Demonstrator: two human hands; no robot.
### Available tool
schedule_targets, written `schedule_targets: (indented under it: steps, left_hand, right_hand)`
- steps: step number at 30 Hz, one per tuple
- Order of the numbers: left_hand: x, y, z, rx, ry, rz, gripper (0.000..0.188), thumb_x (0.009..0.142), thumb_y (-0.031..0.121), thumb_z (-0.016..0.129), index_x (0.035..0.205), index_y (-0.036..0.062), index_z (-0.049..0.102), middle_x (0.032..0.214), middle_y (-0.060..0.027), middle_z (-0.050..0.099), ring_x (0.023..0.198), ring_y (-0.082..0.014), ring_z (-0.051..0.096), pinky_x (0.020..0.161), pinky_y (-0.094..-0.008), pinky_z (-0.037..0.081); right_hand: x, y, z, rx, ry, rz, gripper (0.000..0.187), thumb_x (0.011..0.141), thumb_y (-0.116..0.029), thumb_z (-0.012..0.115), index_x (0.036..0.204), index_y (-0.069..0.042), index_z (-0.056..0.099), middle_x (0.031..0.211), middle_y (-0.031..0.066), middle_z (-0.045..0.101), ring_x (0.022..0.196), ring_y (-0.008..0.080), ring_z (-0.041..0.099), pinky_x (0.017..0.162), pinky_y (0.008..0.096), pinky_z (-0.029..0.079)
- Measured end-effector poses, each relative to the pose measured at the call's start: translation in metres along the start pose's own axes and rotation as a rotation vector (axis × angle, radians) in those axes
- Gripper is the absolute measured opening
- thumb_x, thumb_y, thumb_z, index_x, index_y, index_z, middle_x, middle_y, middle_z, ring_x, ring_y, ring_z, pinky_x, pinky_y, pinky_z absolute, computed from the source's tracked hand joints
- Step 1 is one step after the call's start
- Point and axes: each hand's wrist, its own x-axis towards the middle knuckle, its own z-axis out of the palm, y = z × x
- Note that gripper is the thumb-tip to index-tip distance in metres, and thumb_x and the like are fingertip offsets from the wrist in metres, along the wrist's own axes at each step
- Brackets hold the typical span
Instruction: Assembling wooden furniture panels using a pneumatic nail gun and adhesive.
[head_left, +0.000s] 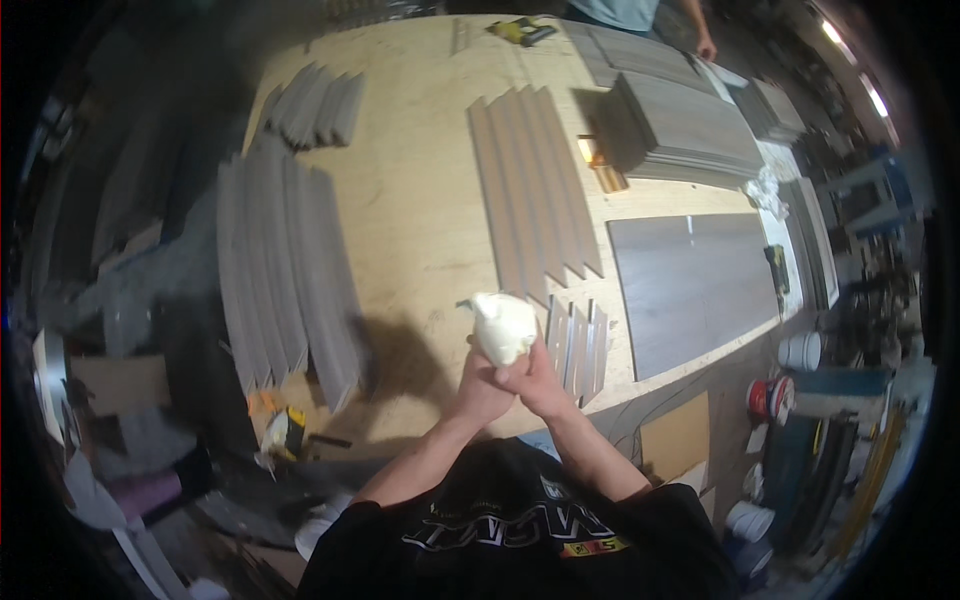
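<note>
Both my hands meet in front of my chest at the near edge of the work table [415, 195]. Between them is a cream-white rounded bundle [503, 327] with a small dark green bit at its far left; whether it is a bag, a bottle or a cloth I cannot make out. My left hand [484, 385] is closed around its lower left side. My right hand [535, 378] is closed at its lower right, fingers touching the left hand's. Just beyond lie long brown strips with slanted ends [535, 185], and beside them short narrow strips [578, 345].
Grey strips [285, 265] lie on the left, with shorter ones [318, 105] beyond. At right are a flat grey panel [695, 290] and stacked grey boards [685, 125]. A yellow-black tool [520, 32] is at the far edge. Another person's hand [706, 47] shows behind the boards.
</note>
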Motion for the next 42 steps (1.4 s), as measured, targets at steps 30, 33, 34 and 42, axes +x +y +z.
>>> schedule_targets:
  steps: [30,33,34,42]
  left_hand:
    - [0.222,-0.125,-0.092,1.462,0.272,0.074,0.064,0.089,0.030,0.064,0.146,0.0054,0.048,0.152,-0.0190,0.041,0.145,-0.0365,0.033,0.121,-0.0572,0.019]
    - [0.223,-0.124,-0.093,1.453,0.269,0.070,0.064,0.088,0.029,0.064,0.145,0.0050,0.049,0.152,-0.0197,0.041,0.144,-0.0379,0.034,0.121,-0.0577,0.019]
    - [0.223,-0.124,-0.094,1.455,0.274,0.076,0.064,0.088,0.029,0.064,0.145,0.0047,0.049,0.151,-0.0202,0.041,0.144,-0.0386,0.034,0.121,-0.0581,0.019]
    - [0.224,-0.128,-0.098,1.452,0.274,0.084,0.064,0.086,0.030,0.064,0.143,0.0037,0.051,0.151,-0.0216,0.043,0.142,-0.0411,0.036,0.120,-0.0598,0.020]
  right_hand:
    - [0.450,0.040,-0.310,-0.271,0.452,0.003,0.048,0.095,-0.025,0.069,0.135,-0.002,0.056,0.120,0.0117,0.063,0.098,0.0194,0.066,0.081,0.0347,0.054]
    - [0.479,0.053,-0.317,-0.470,0.545,0.040,0.064,0.089,-0.038,0.078,0.141,-0.008,0.057,0.106,0.0092,0.067,0.084,0.0119,0.063,0.061,0.0286,0.051]
    - [0.483,0.054,-0.312,-0.472,0.541,0.045,0.064,0.089,-0.038,0.078,0.141,-0.008,0.057,0.106,0.0092,0.067,0.084,0.0119,0.063,0.061,0.0286,0.051]
    - [0.511,0.068,-0.310,-0.528,0.620,0.092,0.061,0.084,-0.040,0.080,0.132,-0.005,0.066,0.091,0.0058,0.071,0.061,0.0103,0.059,0.050,0.0289,0.047]
